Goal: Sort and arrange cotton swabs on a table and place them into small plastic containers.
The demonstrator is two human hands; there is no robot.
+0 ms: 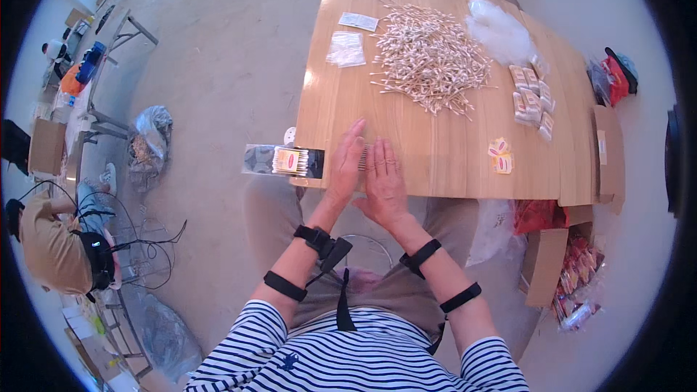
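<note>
At the near left edge of the table, my left hand stands on its side with its fingers stretched and close together. Facing it, my right hand lies with its fingers straight and pressed together. A small row of cotton swabs shows in the gap, held between the two hands; the hands hide most of it. Left of them, a packet of cotton swabs with a yellow and white label lies on a dark-ended clear strip at the table edge. A large heap of loose cotton swabs covers the table's middle.
Clear plastic bags and a printed slip lie left of the heap. To its right are a clear plastic bundle, several filled packets and yellow labels. An open carton stands below right. Another person sits far left.
</note>
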